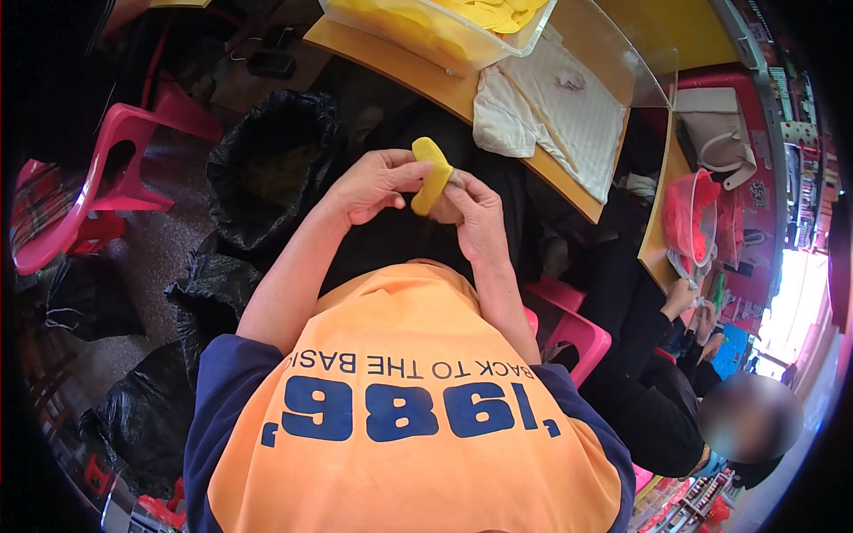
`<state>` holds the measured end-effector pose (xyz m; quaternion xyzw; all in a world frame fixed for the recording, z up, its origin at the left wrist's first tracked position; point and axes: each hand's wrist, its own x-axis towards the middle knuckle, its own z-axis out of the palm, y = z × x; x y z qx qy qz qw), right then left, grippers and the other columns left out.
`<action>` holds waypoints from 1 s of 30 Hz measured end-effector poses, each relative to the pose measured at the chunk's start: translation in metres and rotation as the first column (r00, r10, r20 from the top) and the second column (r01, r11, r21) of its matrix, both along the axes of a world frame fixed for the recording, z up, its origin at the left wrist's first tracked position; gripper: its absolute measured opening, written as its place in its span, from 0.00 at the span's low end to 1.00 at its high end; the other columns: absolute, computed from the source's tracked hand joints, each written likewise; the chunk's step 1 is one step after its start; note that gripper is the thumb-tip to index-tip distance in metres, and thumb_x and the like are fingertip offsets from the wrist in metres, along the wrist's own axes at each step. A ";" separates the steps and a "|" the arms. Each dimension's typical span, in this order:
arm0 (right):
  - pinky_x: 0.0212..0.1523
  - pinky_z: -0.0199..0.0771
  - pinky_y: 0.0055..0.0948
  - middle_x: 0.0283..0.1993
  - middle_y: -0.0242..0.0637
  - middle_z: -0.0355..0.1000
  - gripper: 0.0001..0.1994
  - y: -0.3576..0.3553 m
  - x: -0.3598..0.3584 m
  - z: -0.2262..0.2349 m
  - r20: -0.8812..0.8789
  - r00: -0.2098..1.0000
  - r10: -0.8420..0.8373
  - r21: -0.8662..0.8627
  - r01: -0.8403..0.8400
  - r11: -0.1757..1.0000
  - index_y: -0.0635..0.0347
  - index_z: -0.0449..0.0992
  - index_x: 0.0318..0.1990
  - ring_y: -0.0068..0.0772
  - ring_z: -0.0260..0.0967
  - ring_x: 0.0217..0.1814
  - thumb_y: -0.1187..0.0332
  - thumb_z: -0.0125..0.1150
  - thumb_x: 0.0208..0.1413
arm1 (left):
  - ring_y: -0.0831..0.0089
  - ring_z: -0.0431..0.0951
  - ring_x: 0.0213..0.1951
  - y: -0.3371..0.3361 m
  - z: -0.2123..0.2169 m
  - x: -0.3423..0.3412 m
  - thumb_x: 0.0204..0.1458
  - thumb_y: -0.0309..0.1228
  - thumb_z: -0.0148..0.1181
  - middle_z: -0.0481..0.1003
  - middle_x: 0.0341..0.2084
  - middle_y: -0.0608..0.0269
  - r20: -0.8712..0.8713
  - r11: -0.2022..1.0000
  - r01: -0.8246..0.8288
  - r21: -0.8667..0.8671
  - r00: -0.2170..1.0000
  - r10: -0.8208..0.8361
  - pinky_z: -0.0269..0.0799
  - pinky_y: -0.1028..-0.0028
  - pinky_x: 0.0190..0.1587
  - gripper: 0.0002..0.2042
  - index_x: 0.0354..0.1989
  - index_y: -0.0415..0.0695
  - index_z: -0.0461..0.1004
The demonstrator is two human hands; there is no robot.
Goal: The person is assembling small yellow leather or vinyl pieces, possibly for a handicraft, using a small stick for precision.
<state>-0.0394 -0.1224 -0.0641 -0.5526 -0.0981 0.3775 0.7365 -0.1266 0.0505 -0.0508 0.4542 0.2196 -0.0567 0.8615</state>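
Note:
Above my lap, both hands meet at a bent, soft-looking yellow piece (434,182), perhaps cloth or felt; its exact kind cannot be told. My right hand (475,206) pinches it near the middle, at the fold, between thumb and fingers. From the other side, my left hand (380,185) holds its edge with thumb and forefinger, while the lower fingers curl below. Ahead of my hands, a translucent plastic bin (426,44) heaped with similar yellow pieces stands on the wooden table (435,93).
A white cloth (569,111) lies on the table to the right. An open black plastic bag (267,209) stands left of my hands, near a pink chair (115,169). At right, a co-worker's hands (682,300) work beside a clear tub (708,218) with red material.

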 end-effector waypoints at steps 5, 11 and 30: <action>0.46 0.67 0.18 0.47 0.31 0.66 0.10 0.006 -0.006 -0.002 0.099 0.993 -0.058 -0.090 0.067 0.994 0.68 0.77 0.43 0.20 0.67 0.45 0.76 0.60 0.52 | 0.77 0.77 0.39 -0.009 -0.003 0.003 0.54 0.33 0.60 0.75 0.38 0.63 -0.017 0.993 -0.088 -0.084 0.996 0.087 0.78 0.79 0.37 0.15 0.47 0.38 0.72; 0.42 0.68 0.18 0.47 0.30 0.65 0.08 0.010 -0.010 0.008 0.130 0.990 -0.059 -0.135 0.077 0.988 0.67 0.79 0.40 0.19 0.66 0.42 0.75 0.60 0.53 | 0.75 0.77 0.39 -0.014 -0.009 0.003 0.55 0.33 0.58 0.75 0.39 0.62 -0.027 0.995 -0.066 -0.073 0.998 0.064 0.77 0.77 0.41 0.14 0.46 0.37 0.72; 0.33 0.68 0.19 0.30 0.32 0.71 0.07 0.013 0.002 -0.001 0.169 0.982 0.081 -0.445 0.003 0.896 0.66 0.73 0.37 0.19 0.66 0.31 0.71 0.57 0.53 | 0.79 0.77 0.29 -0.018 -0.016 0.004 0.55 0.40 0.58 0.76 0.33 0.64 -0.097 0.967 0.218 -0.133 0.968 -0.232 0.76 0.83 0.28 0.17 0.44 0.39 0.71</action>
